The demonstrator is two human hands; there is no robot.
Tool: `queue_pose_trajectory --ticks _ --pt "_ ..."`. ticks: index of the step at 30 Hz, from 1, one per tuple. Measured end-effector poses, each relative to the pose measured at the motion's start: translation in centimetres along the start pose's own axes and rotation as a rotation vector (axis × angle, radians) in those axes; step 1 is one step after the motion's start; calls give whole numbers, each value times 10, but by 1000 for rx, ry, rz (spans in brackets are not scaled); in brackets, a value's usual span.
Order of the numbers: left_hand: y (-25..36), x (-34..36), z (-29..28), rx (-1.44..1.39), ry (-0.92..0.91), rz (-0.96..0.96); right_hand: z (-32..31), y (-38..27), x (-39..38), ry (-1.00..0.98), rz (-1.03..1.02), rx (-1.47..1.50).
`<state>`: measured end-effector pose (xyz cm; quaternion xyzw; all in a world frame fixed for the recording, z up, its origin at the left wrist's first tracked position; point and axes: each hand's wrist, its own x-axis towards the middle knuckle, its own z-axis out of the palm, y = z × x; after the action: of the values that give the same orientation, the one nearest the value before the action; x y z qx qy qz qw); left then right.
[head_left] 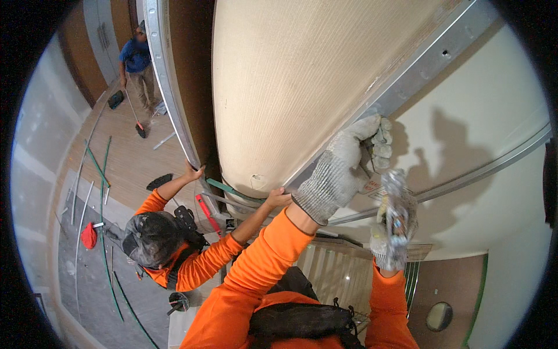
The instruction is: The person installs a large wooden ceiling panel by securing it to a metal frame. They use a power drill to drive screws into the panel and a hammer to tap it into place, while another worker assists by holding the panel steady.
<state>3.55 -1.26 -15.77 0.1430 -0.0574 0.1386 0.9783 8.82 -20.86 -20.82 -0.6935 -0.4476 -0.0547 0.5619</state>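
My left hand (349, 160), in a grey knit work glove, reaches up against a long metal stud (427, 61) along the edge of a pale curved panel (296, 75). Its fingers curl round something small and greyish that I cannot make out. Lower and to the right, my right hand (381, 235), also gloved, is closed on a shiny metallic tool (397, 206), smeared by motion. Both stand close to the white wall (494, 87), where a curved metal track (476, 183) runs.
A co-worker (154, 241) in orange sleeves, lower left, has one hand on another metal stud (158, 58) and one near the panel's foot. Far left, a person (138, 61) holds a broom (140, 129). Green and white strips (106, 256) and a red bag (89, 236) lie on the floor.
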Motion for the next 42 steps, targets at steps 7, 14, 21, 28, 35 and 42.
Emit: queue_pose_trajectory --ticks 7,14,21,28,35,42 --pt "-3 4 -8 4 -36 51 -24 -37 5 -268 -213 -483" --pt "-5 6 -10 -9 -30 52 -10 -41 14 -161 -136 -679" --pt "-6 8 -7 -11 -26 52 -23 -17 12 -185 -252 -712" --pt "-4 6 -8 -101 -123 59 -24 -68 15 -381 -406 -784" --pt "1 10 -6 -28 -148 100 -14 -48 12 -246 -367 -716" --pt "-1 8 -7 45 -68 100 -7 -36 7 -119 -95 -576"
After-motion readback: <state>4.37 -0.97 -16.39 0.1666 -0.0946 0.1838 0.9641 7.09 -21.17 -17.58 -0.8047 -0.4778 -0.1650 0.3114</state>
